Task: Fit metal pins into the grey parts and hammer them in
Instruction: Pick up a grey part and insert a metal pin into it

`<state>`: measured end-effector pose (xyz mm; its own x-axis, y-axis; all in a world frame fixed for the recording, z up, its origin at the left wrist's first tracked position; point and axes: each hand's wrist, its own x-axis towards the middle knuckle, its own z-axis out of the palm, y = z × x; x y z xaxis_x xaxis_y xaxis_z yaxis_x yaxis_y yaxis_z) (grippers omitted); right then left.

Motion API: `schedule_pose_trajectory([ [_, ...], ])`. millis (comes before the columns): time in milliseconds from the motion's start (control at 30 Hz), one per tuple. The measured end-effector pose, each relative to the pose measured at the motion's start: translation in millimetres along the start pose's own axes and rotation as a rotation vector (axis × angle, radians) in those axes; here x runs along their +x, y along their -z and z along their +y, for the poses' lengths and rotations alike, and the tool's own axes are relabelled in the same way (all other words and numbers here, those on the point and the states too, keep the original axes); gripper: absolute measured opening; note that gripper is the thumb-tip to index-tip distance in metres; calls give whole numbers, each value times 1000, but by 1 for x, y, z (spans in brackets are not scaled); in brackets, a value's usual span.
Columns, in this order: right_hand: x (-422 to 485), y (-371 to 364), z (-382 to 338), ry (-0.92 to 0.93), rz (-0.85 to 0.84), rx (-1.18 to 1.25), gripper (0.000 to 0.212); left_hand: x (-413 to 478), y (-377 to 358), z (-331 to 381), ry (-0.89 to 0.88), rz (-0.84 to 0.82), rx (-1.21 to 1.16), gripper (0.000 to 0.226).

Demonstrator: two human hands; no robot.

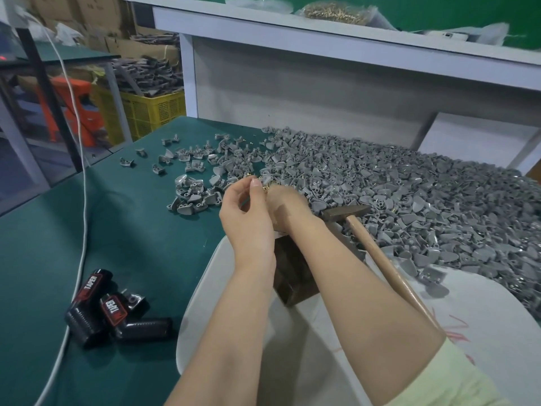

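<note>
Head view: wooden-handled hammer (380, 259) amid grey parts (409, 186)

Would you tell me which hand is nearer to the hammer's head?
Right. The right hand lies just beside the hammer head, to its left; the left hand is farther left.

One dark block (292, 276) stands on the bench (131, 230), and everything else is placed from it. Two hands, left (248, 218) and right (288, 206), meet just beyond it. One hammer (380, 253) lies just to its right. Grey parts (409, 194) beyond it and to its right are heaped past counting, and a few dozen more lie scattered to its far left. Two black tools (87, 315) lie to its near left, with one white cable (83, 200) further left. Far beyond it are one yellow crate (152, 112) and one bag of brass pins (336, 13).
</note>
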<state>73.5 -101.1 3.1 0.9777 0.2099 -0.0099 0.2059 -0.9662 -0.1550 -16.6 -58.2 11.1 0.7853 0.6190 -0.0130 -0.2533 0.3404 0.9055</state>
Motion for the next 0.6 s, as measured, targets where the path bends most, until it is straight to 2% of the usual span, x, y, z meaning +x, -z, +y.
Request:
schedule_pose_trajectory([
  [100,-11,20,14,-68,189,332,20,-1,-1,-1,-65,-65,30,16],
  [167,-27,38,30,-83,278,530,16,-3,-1,-1,-152,-167,117,17],
  [333,-81,64,74,-171,318,914,13,-15,-5,-7,-328,-574,601,11],
  [400,-104,63,83,-182,293,1078,13,-20,-8,-12,-351,-649,877,12],
  [467,-120,56,88,-182,270,1138,16,-23,-8,-15,-377,-665,1113,9],
  [600,-129,37,93,-150,288,1114,15,-23,-5,-14,-415,-658,1206,8],
])
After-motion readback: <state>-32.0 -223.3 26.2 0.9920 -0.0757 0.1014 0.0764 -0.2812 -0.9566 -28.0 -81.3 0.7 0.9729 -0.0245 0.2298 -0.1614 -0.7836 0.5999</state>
